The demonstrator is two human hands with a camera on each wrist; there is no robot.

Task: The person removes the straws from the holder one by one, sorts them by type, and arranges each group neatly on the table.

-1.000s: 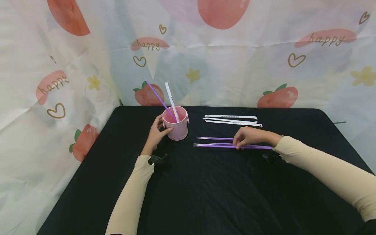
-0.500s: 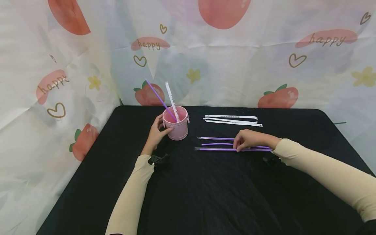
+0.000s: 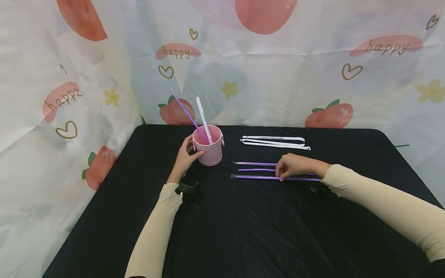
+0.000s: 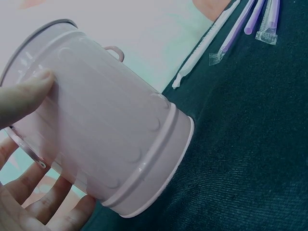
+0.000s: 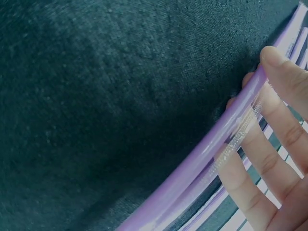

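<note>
On the left, my left hand [image 3: 184, 160] holds a small pink metal bucket [image 3: 210, 156], thumb on its front and fingers round the far side. A purple straw [image 3: 184, 108] and a paper-wrapped white straw [image 3: 201, 114] lean in the bucket. My right hand [image 3: 299, 165] pinches the nearest purple straw [image 3: 252, 177], which lies in a clear sleeve. In the right wrist view, the thumb presses on this sleeved straw [image 5: 207, 144] with fingers beneath it. Behind it lie a purple straw [image 3: 255, 170] with no sleeve showing and another sleeved purple straw [image 3: 255, 163], both partly hidden by the hand.
Several white paper-wrapped straws [image 3: 272, 144] lie in a row farther back on the black-covered table [image 3: 260, 231]. A patterned cloth backdrop [image 3: 271, 85] rises behind and to the left. A dark strap [image 3: 187, 188] sits at my left wrist.
The pinched straw has come slightly toward me, apart from the middle straw that it lay against one second ago. My left hand and the bucket stay still.
</note>
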